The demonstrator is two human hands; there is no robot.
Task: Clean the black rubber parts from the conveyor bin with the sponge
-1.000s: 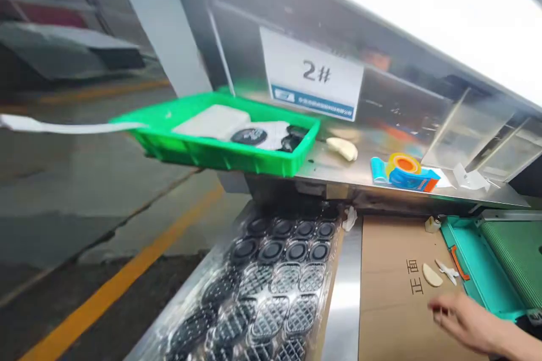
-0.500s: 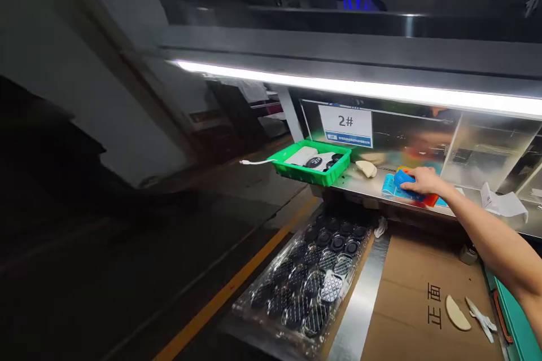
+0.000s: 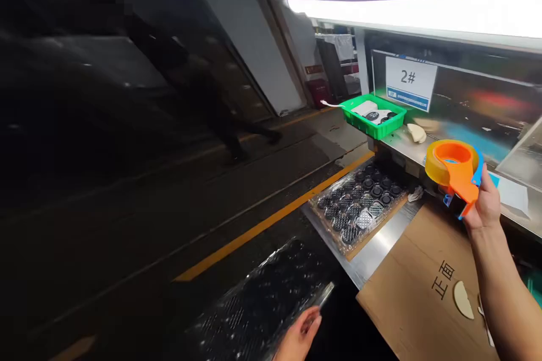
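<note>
My right hand (image 3: 486,203) grips an orange and blue tape dispenser (image 3: 461,177) by its handle, in front of the metal shelf. A roll of yellowish tape (image 3: 436,163) is mounted on it. Low in the view, my left hand (image 3: 300,331) has its fingers closed on the edge of a clear plastic blister tray (image 3: 258,290), held beside the bench. Dark round shapes show through this tray, though it is dim and partly blurred. A second clear blister tray (image 3: 351,225) with black round pieces lies on the bench's left side.
A green bin (image 3: 376,131) and a cream-coloured pad (image 3: 417,133) stand on the shelf (image 3: 400,149). Brown cardboard (image 3: 410,287) covers the bench, with a half-round cream piece (image 3: 463,300) on it. A person (image 3: 220,107) walks in the dark aisle at left.
My right hand has lifted the tape dispenser off the shelf and brought it closer. My left hand and the tray it holds have come into view. The camera has turned left.
</note>
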